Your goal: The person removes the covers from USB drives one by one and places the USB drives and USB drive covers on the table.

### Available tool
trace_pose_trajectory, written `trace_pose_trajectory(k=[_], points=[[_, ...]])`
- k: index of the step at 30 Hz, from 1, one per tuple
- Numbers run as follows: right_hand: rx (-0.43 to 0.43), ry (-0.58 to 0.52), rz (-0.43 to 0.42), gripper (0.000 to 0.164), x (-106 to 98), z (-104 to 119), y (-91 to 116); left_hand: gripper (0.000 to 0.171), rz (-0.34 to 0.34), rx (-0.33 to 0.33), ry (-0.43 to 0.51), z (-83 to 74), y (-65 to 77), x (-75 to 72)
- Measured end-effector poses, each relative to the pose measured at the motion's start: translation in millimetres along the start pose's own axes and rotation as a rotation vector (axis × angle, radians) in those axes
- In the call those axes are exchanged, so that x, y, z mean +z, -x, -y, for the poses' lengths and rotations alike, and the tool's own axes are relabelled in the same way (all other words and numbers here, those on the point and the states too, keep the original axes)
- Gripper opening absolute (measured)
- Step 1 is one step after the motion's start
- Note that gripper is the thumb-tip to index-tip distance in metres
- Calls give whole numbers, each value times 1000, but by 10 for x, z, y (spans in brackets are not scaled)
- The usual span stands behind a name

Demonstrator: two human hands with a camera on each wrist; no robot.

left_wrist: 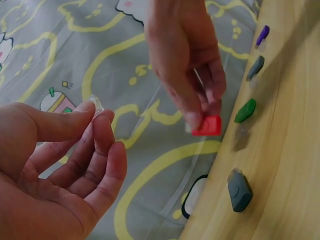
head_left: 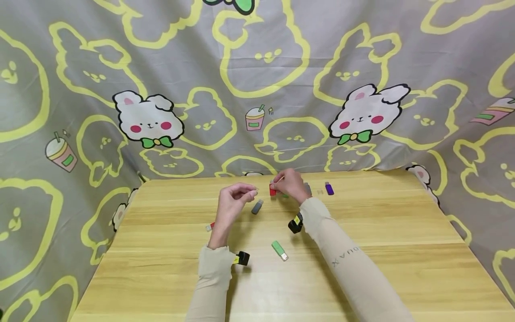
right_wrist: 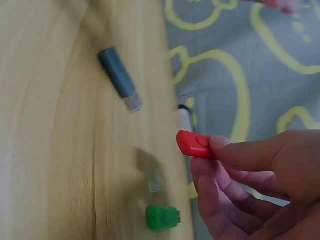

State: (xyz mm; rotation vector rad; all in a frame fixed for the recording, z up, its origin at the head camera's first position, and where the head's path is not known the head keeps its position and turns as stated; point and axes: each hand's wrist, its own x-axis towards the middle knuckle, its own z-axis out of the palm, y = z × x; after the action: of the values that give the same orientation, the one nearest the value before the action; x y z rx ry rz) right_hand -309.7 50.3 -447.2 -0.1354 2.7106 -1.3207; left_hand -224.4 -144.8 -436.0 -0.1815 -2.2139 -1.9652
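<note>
My left hand (head_left: 234,201) is raised over the table and pinches a small clear plastic cap (left_wrist: 97,103) between thumb and forefinger. To its right, my right hand (head_left: 293,185) pinches a red USB flash drive (right_wrist: 194,144) by one end, held above the tabletop. The drive's red body points out from the fingers in the right wrist view; its other end is mostly covered by the thumb and fingers. Below the hands lie a dark grey USB drive (head_left: 257,206) and a green one (right_wrist: 162,218), with a clear cap (right_wrist: 156,182) beside the green one.
Another green USB drive (head_left: 278,248) lies nearer the front of the wooden table (head_left: 161,268). A purple drive (head_left: 329,188), a second grey drive (left_wrist: 255,68) and a clear cap (head_left: 320,192) sit toward the back right. A red drive (head_left: 210,226) shows beside the left wrist. Patterned cloth hangs behind.
</note>
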Motion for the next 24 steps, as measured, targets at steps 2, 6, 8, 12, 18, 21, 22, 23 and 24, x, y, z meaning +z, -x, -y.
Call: trace_pose_trajectory(k=[2, 6, 8, 12, 18, 21, 22, 23, 24], points=[[25, 53, -4, 16, 59, -4, -66, 9, -3, -9, -11, 2, 7, 2], [10, 155, -17, 16, 152, 0, -127, 8, -7, -22, -28, -2, 11, 9], [-8, 190, -23, 14, 189, 15, -138, 8, -7, -23, -28, 4, 5, 12], [-33, 278, -33, 14, 261, 52, -166, 9, -6, -10, -23, 24, -2, 15], [-32, 417, -29, 22, 364, 89, -224, 7, -6, 2, -8, 33, -7, 18], [-19, 430, -21, 22, 392, 96, -246, 7, -7, 16, -15, 39, -14, 15], [-22, 432, -18, 23, 395, 100, -250, 7, -9, 17, -20, 43, -18, 13], [-25, 430, -16, 22, 393, 100, -250, 7, -10, 16, -23, 45, -20, 10], [-32, 422, -14, 21, 383, 104, -244, 7, -12, 13, -23, 48, -21, 8]])
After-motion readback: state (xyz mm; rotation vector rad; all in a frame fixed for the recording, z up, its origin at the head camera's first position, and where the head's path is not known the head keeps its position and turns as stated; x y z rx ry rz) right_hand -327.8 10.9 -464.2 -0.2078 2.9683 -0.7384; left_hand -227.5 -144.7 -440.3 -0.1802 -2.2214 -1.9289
